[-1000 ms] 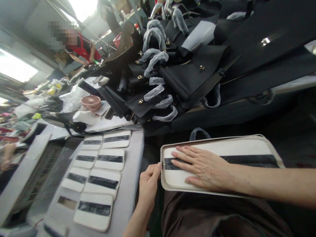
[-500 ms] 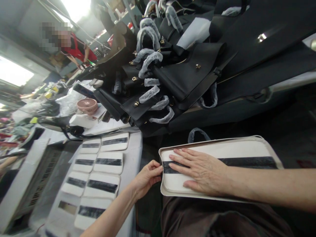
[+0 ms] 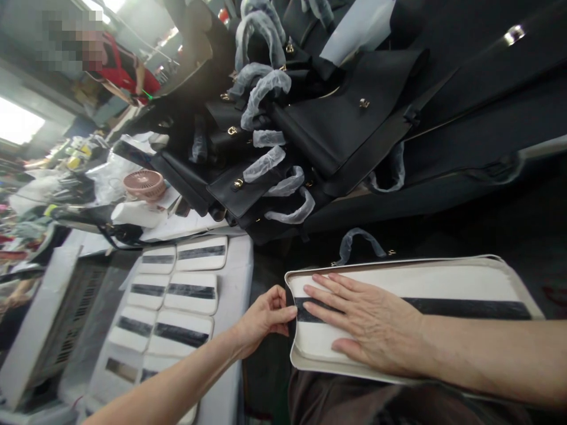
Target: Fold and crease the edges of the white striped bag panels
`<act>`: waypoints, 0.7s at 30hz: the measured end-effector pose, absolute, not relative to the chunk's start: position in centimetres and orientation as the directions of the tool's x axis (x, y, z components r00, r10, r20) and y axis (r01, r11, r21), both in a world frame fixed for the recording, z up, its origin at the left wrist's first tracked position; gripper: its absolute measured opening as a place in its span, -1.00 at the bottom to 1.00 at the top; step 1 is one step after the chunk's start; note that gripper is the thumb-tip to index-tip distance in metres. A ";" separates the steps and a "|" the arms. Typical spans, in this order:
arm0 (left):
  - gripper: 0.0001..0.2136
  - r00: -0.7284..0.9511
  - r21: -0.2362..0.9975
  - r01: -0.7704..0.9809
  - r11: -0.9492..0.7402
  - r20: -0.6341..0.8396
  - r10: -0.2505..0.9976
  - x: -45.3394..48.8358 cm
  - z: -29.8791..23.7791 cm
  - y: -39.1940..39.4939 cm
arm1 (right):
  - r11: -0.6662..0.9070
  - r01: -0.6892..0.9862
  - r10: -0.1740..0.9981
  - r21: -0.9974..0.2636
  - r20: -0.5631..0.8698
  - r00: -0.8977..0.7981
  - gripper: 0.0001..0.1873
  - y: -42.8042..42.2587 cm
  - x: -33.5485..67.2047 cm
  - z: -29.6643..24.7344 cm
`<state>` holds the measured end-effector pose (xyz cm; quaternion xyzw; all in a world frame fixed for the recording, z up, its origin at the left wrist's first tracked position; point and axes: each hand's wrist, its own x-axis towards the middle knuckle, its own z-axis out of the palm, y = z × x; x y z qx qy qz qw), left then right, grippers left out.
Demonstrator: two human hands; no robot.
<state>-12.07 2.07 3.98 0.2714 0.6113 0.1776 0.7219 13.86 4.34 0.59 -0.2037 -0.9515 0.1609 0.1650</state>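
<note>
A long cream-white panel (image 3: 447,283) with a raised rim and a dark strip down its middle lies over my lap. My right hand (image 3: 376,324) rests flat on its left part, fingers spread, palm down. At the panel's short left end, my left hand (image 3: 266,316) has its fingers curled and its thumb against the rim beside the dark strip; the rim bends slightly inward there. The fingertips behind the rim are partly hidden. Just beyond the panel's far edge rises a plastic-wrapped handle (image 3: 361,236) with small gold fittings.
Smaller white pieces with dark strips (image 3: 181,333) lie in rows on a pale table (image 3: 234,295) at left. Black bags (image 3: 336,124) with wrapped handles are heaped ahead. A pink fan (image 3: 144,184) stands left of them. A person in red (image 3: 121,65) is farther back.
The view has shifted slightly, and the panel sits a little lower in it. More of the wrapped handle shows. Both hands keep nearly the same places on the panel; my left fingers have curled more.
</note>
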 end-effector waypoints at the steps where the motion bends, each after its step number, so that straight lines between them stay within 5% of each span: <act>1: -0.65 0.191 0.607 0.081 0.791 -0.788 0.585 -12.1 3.9 2.1 | 0.863 0.335 0.443 -0.379 0.246 -0.862 -0.32 4.4 13.8 0.5; 13: -0.78 0.005 0.822 -0.305 0.480 -0.503 0.864 -8.9 -1.8 -1.9 | 0.839 0.358 0.444 -0.410 0.135 -0.886 -0.12 4.4 13.7 1.2; 18: -0.63 -0.132 0.923 -0.211 0.323 -0.354 0.926 -8.6 -2.9 -1.9 | 0.825 0.324 0.390 -0.463 0.052 -0.919 -0.20 4.5 14.3 2.5; 21: -0.37 -0.195 0.974 0.200 0.106 -0.067 0.979 -9.2 -1.8 -1.5 | 0.809 0.297 0.380 -0.507 0.066 -0.923 -0.17 4.5 14.6 2.8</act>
